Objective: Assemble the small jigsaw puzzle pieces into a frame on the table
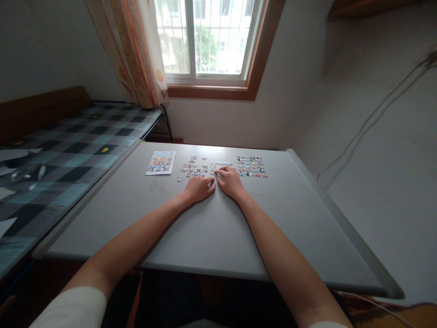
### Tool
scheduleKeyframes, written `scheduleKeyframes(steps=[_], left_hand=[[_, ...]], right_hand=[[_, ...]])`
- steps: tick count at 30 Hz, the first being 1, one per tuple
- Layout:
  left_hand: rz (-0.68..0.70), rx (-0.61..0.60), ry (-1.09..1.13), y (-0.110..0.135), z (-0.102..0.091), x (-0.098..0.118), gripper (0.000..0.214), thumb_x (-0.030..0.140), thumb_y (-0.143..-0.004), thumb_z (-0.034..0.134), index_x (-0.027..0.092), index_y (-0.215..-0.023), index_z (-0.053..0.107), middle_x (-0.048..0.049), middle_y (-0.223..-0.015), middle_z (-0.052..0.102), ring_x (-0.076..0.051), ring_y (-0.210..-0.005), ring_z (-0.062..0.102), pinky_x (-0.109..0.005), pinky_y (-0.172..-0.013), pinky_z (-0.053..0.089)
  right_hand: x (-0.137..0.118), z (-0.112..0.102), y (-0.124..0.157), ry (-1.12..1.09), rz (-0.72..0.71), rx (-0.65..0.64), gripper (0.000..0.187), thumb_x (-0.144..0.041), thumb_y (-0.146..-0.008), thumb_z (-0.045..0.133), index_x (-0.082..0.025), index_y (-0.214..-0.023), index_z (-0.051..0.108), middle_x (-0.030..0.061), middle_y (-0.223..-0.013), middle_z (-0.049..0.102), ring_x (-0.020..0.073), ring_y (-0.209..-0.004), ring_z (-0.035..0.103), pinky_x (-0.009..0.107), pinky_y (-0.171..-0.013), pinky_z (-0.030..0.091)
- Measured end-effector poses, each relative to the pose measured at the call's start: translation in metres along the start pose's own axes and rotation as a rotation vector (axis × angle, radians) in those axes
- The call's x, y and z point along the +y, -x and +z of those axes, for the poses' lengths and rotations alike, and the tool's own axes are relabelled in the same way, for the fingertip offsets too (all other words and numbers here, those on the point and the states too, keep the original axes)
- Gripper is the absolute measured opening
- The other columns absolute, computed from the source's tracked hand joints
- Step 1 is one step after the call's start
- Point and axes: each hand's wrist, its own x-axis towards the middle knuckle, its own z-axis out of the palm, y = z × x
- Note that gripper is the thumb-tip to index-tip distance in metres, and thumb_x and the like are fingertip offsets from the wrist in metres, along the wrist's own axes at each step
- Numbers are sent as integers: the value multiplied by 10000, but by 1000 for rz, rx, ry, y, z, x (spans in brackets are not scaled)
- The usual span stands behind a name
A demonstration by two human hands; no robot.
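Just past my hands, a partly joined jigsaw puzzle (221,163) lies on the grey table. My right hand (231,182) reaches onto its near edge, fingers bent and fingertips pressed together at a puzzle piece that they mostly cover. My left hand (200,187) rests on the tabletop just left of it, fingers curled inward; anything in them is too small to make out. Loose puzzle pieces (194,169) lie beyond my left hand, one stray piece (179,179) apart from them. Rows of more pieces (251,166) are spread to the right of the puzzle.
A printed picture sheet (161,163) lies at the table's far left. The grey table (205,232) has raised side rims. A bed with a checked cover (85,146) stands along the left, a window (208,38) is ahead, and a cable (362,125) hangs on the right wall.
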Motion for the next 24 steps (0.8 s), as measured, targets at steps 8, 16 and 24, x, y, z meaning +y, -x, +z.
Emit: scheduleKeyframes(steps=[8,16,24], left_hand=[[-8,-2,6,0,0,0,376,435,-895,384,261,-1002,699,-59,-744,688,-221,-742,640,-296,-669,423],[-8,-5,4,0,0,0,381,436,-897,377,262,-1004,699,-55,-738,686,-213,-731,637,-290,-663,418],[-15,-9,17,0,-2,1,374,430,-891,387,261,-1008,699,-59,-748,689,-221,-737,640,-298,-670,425]], right_hand=[[0,0,0,1,0,-1,278,-267,-880,493,-236,-1085,679,74,-1129,590,235,-1050,466,371,-908,367],[-1,-1,0,10,5,-12,281,-268,-883,491,-236,-1093,675,73,-1134,587,234,-1054,463,365,-916,361],[-1,-2,0,9,4,-20,288,-267,-886,482,-233,-1100,672,78,-1136,583,236,-1058,457,368,-920,358]])
